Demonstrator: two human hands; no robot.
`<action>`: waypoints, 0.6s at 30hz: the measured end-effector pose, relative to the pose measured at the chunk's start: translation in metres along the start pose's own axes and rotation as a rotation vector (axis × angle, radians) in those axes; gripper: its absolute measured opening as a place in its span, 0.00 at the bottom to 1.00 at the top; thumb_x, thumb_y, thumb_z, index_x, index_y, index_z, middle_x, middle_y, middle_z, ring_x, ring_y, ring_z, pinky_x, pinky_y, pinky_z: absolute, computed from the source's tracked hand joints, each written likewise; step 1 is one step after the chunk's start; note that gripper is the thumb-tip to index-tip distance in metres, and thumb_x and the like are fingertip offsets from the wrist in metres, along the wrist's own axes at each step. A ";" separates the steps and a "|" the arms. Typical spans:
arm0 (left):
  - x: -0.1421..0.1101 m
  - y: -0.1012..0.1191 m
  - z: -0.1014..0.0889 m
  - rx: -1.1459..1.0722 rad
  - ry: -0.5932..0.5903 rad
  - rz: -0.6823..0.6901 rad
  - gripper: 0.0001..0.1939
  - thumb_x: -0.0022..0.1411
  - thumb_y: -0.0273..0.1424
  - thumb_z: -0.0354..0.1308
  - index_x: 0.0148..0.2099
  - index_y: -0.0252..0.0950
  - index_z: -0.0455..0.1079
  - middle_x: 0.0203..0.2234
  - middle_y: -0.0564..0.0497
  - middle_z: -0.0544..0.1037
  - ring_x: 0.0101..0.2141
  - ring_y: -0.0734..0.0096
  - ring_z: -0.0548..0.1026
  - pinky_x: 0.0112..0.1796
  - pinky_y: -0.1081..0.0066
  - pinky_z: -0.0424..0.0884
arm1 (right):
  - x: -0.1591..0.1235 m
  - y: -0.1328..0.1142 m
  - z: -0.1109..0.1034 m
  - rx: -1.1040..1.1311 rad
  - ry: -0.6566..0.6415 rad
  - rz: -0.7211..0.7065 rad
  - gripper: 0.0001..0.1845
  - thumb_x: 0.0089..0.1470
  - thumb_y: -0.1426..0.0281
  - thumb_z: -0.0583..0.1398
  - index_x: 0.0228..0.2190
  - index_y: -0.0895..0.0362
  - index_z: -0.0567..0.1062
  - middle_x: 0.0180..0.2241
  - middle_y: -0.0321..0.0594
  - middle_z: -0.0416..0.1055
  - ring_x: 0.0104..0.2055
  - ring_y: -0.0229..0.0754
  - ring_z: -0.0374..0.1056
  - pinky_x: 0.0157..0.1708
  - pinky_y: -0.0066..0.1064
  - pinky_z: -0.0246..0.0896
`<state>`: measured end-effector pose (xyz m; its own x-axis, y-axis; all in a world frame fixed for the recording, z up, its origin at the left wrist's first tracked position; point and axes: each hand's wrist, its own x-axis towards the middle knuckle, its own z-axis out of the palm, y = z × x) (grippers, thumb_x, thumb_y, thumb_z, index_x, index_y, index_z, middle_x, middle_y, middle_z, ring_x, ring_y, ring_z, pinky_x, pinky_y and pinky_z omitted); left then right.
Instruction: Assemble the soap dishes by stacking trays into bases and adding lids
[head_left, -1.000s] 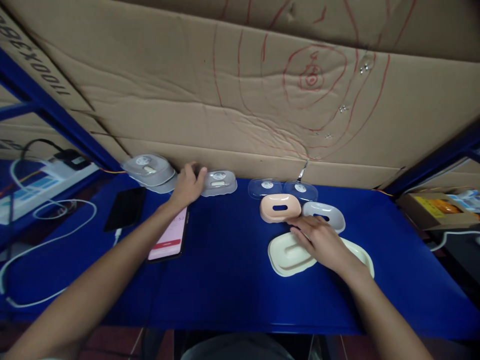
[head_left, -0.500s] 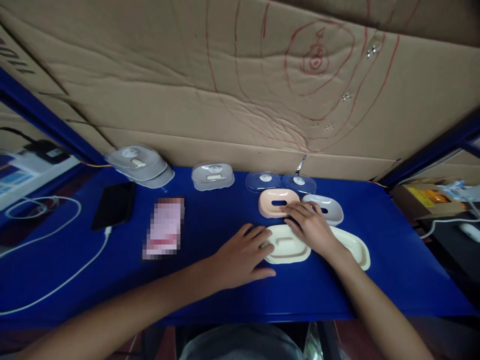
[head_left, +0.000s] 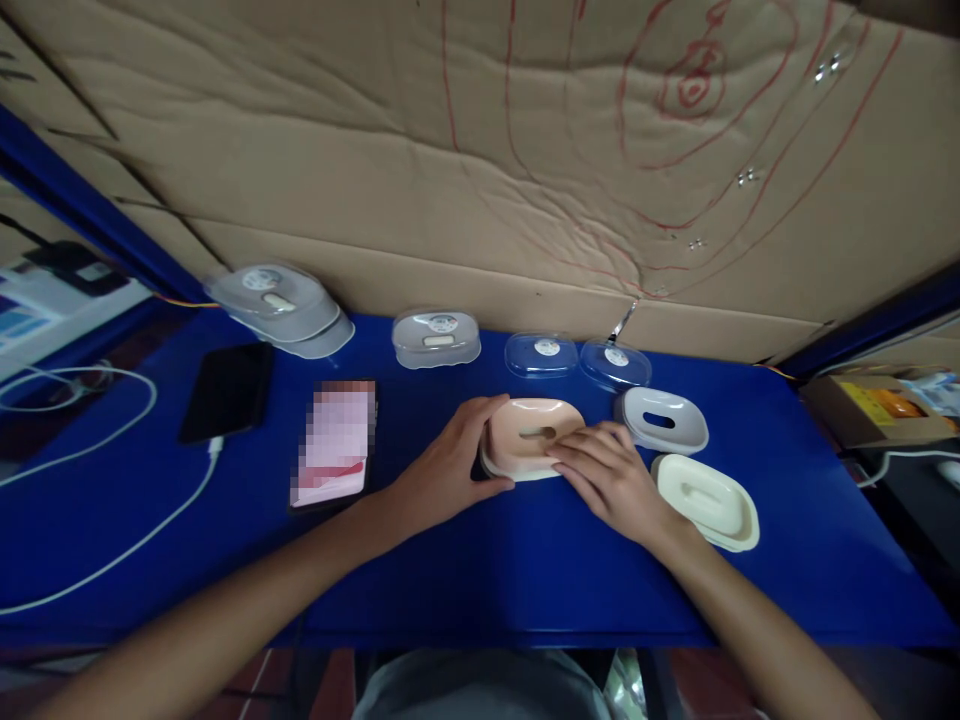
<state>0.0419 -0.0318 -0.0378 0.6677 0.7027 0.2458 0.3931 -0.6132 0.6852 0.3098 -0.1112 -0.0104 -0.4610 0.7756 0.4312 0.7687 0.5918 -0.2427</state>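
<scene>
While the L hand [head_left: 442, 460] spans the left end of the peach dish [head_left: 529, 456], thumb at front, fingers at back, opened only dish-wide, the R hand [head_left: 615, 485] has fingertips tog. on its right front rim; can't tell if they pinch. Dish is mid-surface, slot up, w/ a thin cream edge [head_left: 532, 476] under its front. Nearer surface's right edge: grey slotted dish [head_left: 686, 435], cream tray [head_left: 709, 505] in front. Along back edge, L to R: stacked clear-covered grey dishes [head_left: 279, 310] nr back left corner, single covered grey dish [head_left: 436, 345], 2 clear lids [head_left: 536, 360]. Twd left edge: pink-screen phone [head_left: 337, 440], then black phone [head_left: 227, 392] w/ white cable [head_left: 176, 515].
</scene>
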 end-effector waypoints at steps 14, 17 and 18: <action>-0.006 0.005 -0.010 0.124 -0.115 -0.077 0.44 0.57 0.36 0.72 0.71 0.45 0.56 0.64 0.39 0.68 0.62 0.41 0.68 0.60 0.46 0.64 | 0.026 0.022 0.012 0.033 -0.141 0.022 0.24 0.73 0.69 0.52 0.67 0.48 0.66 0.62 0.44 0.74 0.65 0.50 0.69 0.63 0.51 0.63; -0.009 0.003 -0.012 0.103 -0.118 -0.097 0.43 0.56 0.34 0.71 0.70 0.45 0.56 0.65 0.39 0.67 0.65 0.41 0.66 0.63 0.43 0.57 | 0.061 0.052 0.018 -0.123 -0.093 0.205 0.27 0.73 0.68 0.50 0.69 0.55 0.61 0.69 0.53 0.64 0.72 0.55 0.59 0.68 0.57 0.56; -0.010 0.002 -0.011 0.098 -0.118 -0.101 0.42 0.56 0.33 0.70 0.69 0.45 0.56 0.65 0.40 0.67 0.66 0.41 0.65 0.64 0.41 0.54 | 0.070 0.059 0.021 -0.176 -0.104 0.239 0.27 0.72 0.68 0.50 0.69 0.58 0.61 0.69 0.57 0.63 0.72 0.58 0.57 0.68 0.59 0.54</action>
<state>0.0288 -0.0355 -0.0313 0.6891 0.7187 0.0929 0.5178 -0.5781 0.6306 0.3138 -0.0171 -0.0129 -0.2941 0.9118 0.2867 0.9216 0.3500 -0.1679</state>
